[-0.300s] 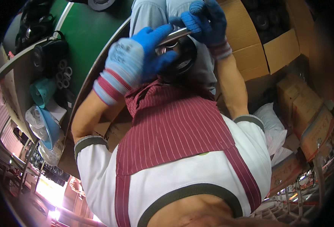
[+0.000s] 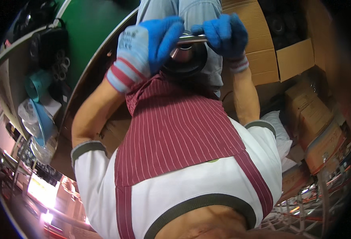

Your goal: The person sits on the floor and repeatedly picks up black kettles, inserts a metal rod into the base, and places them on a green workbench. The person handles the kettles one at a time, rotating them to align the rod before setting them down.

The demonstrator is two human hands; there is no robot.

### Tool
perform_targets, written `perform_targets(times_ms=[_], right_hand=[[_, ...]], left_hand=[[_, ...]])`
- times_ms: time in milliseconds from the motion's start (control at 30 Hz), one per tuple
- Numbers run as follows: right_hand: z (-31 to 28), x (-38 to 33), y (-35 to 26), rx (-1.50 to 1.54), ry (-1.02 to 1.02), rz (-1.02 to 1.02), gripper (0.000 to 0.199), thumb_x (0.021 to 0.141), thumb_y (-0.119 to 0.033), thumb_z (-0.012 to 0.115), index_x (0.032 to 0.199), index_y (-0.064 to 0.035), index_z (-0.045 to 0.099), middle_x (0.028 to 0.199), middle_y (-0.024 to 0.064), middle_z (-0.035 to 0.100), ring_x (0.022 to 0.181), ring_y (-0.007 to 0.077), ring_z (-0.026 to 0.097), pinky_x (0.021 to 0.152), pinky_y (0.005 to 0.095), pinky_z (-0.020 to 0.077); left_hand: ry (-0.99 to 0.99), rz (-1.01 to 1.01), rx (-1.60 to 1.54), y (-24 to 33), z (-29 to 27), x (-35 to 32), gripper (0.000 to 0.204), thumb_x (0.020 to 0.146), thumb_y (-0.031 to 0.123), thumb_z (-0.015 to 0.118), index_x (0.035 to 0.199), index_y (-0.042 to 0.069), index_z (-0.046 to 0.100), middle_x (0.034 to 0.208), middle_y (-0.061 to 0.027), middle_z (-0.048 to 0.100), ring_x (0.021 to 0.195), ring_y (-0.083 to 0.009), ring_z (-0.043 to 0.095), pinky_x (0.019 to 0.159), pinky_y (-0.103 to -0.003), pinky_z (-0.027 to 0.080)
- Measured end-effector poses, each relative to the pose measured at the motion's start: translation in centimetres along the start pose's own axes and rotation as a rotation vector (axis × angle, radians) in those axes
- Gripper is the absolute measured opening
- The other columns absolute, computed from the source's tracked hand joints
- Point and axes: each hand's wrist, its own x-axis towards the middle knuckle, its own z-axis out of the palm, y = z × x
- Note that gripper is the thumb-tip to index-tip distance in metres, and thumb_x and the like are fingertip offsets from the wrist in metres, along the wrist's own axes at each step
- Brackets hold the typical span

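A round black dish-shaped part with a shiny metal centre (image 2: 185, 57) is being held at the chest between both blue-gloved hands, left hand (image 2: 145, 49) clasping its rim, right hand (image 2: 223, 36) pinching a metal rod (image 2: 192, 38) lying crosswise above it.

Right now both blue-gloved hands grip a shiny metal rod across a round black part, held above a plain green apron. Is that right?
Not quite. The apron is dark red with thin white stripes, not plain green, as the head view shows. The rest holds: the left hand and right hand grip the metal rod across the round black part.
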Motion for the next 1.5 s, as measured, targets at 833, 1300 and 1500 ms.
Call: perform_targets(times_ms=[833,1300,1500], right_hand=[[22.1,11.8,-4.0,-1.189,-1.283,0.546,0.045,0.083,-0.035,0.066,0.121,-0.0106,0.070,0.105,0.0093,0.071,0.100,0.0296,0.067,0.101,0.0490,0.0496],[15.1,1.9,-7.1,-1.454,0.083,0.204,0.097,0.073,-0.055,0.088,0.150,-0.0113,0.049,0.156,0.0186,0.045,0.149,0.0408,0.035,0.120,0.0542,0.0334],[13.1,1.4,-4.0,-1.555,-0.037,0.029,0.078,0.073,-0.049,0.088,0.139,-0.0136,0.065,0.146,0.0147,0.058,0.139,0.0405,0.050,0.113,0.0518,0.0443]], left_hand=[[-0.760,0.310,-0.998,-1.6,6.6,12.0,0.073,0.102,0.066,0.041,0.084,0.006,0.078,0.069,-0.0080,0.070,0.056,-0.0170,0.065,0.058,-0.031,0.055],[0.526,-0.506,-1.639,-24.0,-2.9,-8.9,0.046,0.105,0.041,0.057,0.138,0.010,0.059,0.132,-0.0099,0.065,0.110,-0.0174,0.066,0.080,-0.024,0.056],[0.919,-0.753,-0.615,-29.9,2.1,-11.6,0.019,0.099,0.026,0.070,0.104,0.008,0.070,0.065,0.0061,0.048,0.052,-0.0054,0.042,0.047,-0.024,0.032]])
